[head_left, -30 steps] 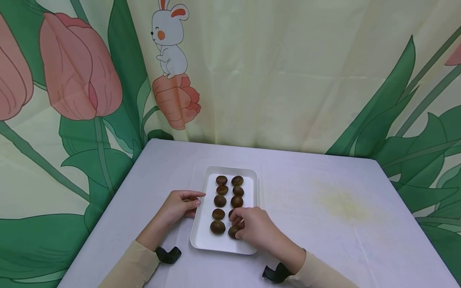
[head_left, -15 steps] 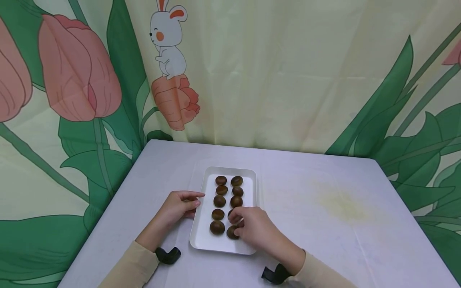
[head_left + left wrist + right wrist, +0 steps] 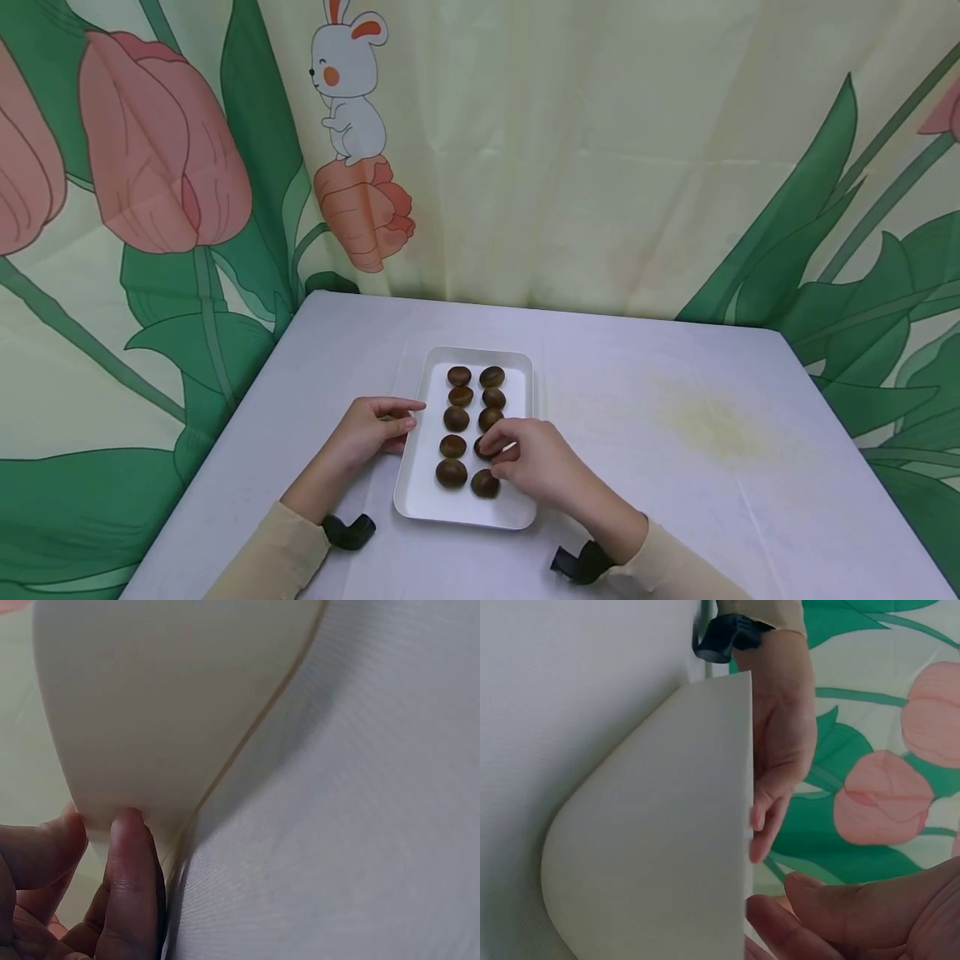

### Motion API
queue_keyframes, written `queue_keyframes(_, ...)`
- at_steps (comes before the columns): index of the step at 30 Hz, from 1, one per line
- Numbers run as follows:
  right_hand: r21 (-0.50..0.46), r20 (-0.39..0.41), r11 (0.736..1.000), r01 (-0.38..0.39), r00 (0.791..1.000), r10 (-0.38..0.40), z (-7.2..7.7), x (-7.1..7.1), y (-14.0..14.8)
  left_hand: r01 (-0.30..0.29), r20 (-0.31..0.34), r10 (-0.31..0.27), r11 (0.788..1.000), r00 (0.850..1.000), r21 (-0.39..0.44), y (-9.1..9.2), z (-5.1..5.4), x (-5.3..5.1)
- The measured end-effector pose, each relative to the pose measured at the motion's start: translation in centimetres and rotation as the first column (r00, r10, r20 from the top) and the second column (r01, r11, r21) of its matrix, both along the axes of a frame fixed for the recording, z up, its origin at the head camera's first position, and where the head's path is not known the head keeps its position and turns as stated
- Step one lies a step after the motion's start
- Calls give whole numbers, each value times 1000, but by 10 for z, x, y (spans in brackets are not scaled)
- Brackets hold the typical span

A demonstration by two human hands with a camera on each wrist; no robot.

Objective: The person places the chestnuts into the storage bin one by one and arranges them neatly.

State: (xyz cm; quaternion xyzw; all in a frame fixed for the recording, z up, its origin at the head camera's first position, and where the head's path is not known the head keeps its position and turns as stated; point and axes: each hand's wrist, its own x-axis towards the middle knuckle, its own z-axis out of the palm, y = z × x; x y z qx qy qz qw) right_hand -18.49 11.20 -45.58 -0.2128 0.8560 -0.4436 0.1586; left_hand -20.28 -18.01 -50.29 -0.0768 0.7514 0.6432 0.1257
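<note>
A white rectangular tray [image 3: 517, 514] holds brown chestnuts in two columns. My left hand [image 3: 375, 429] touches the tray's left side, index finger stretched along the rim and thumb just below it; in the left wrist view its fingertips [image 3: 129, 825] meet the outer wall. Over the right column is my right hand [image 3: 536, 458], fingers loosely bent. Its fingertips partly cover one chestnut [image 3: 480, 450], and its thumb is close to the front right chestnut [image 3: 485, 484]; whether they touch cannot be told. The right wrist view shows this hand [image 3: 870, 915] behind the tray wall, chestnuts hidden.
The tray stands on a table with a pale cloth [image 3: 637, 467], which bears a faint yellowish stain [image 3: 716, 429]. Behind hangs a curtain [image 3: 562, 167] printed with tulips and a rabbit. Each wrist carries a black camera mount [image 3: 348, 532].
My right hand has let go of the front right chestnut and shifted slightly up and right, so that chestnut shows fully. That chestnut has moved slightly left. The left hand stays at the tray.
</note>
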Motion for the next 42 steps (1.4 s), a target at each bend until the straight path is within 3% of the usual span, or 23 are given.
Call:
queue_keyframes(6,-28,44,999,18,999,-17,3,-2,7,24,-1,-24,999,1000,-25,1,5,2)
queue_keyframes(11,-79,129,997,14,992,-4,7,-3,13,4,23,-3,997,1000,-73,3,11,3)
queue_keyframes(17,-198,278,979,-41,956,96,7,2,12,19,16,-18,994,1000,-104,1,17,2)
queue_keyframes(20,-223,316,973,-62,939,132,4,5,7,23,12,-21,993,1000,-115,0,19,1)
queue_keyframes(30,-185,278,982,-41,956,93,4,7,8,28,-2,-29,992,1000,-124,1,20,2)
queue_keyframes(42,-219,257,976,7,965,50,13,-4,21,-57,-75,43,979,996,-196,-2,35,4)
